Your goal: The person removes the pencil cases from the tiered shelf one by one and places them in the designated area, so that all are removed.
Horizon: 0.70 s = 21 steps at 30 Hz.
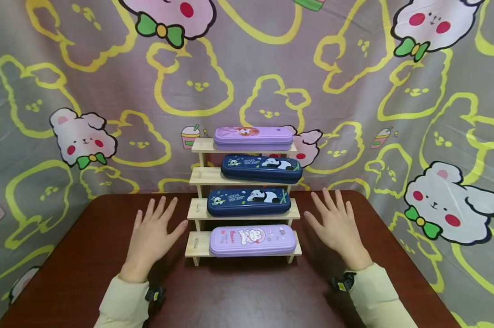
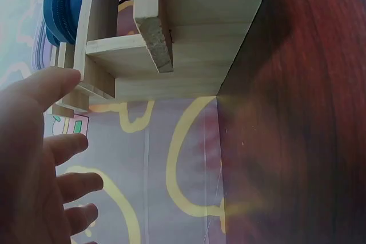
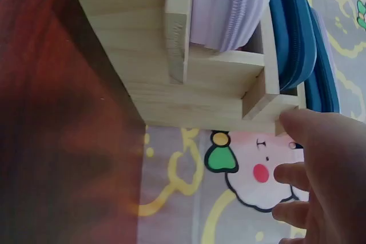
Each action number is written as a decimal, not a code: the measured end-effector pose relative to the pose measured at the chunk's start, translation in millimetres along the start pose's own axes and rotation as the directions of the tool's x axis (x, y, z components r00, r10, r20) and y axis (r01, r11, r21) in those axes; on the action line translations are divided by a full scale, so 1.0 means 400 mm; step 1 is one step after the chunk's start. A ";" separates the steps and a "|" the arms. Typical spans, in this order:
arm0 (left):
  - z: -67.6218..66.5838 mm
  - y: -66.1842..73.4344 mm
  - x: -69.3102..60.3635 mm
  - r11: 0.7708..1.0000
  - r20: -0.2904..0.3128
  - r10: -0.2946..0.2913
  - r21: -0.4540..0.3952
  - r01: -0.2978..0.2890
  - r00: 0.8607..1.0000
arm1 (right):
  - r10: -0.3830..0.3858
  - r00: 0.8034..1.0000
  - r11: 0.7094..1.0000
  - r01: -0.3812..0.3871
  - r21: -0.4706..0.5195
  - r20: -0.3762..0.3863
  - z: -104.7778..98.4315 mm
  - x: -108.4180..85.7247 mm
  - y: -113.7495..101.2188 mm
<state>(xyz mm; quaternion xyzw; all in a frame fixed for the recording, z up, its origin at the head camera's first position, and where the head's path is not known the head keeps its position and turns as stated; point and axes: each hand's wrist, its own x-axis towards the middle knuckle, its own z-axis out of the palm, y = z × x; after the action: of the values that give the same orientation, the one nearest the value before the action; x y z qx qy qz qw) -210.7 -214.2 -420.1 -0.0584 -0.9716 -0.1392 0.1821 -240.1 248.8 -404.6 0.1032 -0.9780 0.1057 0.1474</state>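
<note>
A stepped wooden rack (image 1: 198, 207) stands on the table. On its lowest step lies a purple pencil case (image 1: 253, 240) with a rabbit print. Above it sit a navy panda pencil case (image 1: 249, 202), then a second navy panda pencil case (image 1: 261, 168) set further right. The top step bears another purple pencil case (image 1: 253, 138) with a cartoon figure. My left hand (image 1: 152, 237) is left of the rack, fingers spread, holding nothing. To the right of the rack, my right hand (image 1: 337, 223) has its fingers spread too and grips nothing. Zippers show in the right wrist view.
The dark reddish-brown table (image 1: 239, 296) reaches out on both sides of the rack. Behind and around it hangs a grey cloth (image 1: 271, 59) printed with yellow outlines and white rabbits. A dark wrist strap (image 1: 154, 295) sits at each sleeve cuff.
</note>
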 end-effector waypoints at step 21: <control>0.040 0.045 0.027 0.898 -0.099 -0.072 -0.439 0.021 0.993 | -0.107 0.939 0.864 0.251 0.436 -0.328 -0.070 0.096 -0.048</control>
<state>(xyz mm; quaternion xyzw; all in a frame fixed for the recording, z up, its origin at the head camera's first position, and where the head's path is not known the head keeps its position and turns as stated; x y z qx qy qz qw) -223.3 -191.6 -426.1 -0.0665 -0.9050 -0.3608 0.2153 -264.1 230.4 -363.0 0.2104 -0.8759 0.3399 0.2702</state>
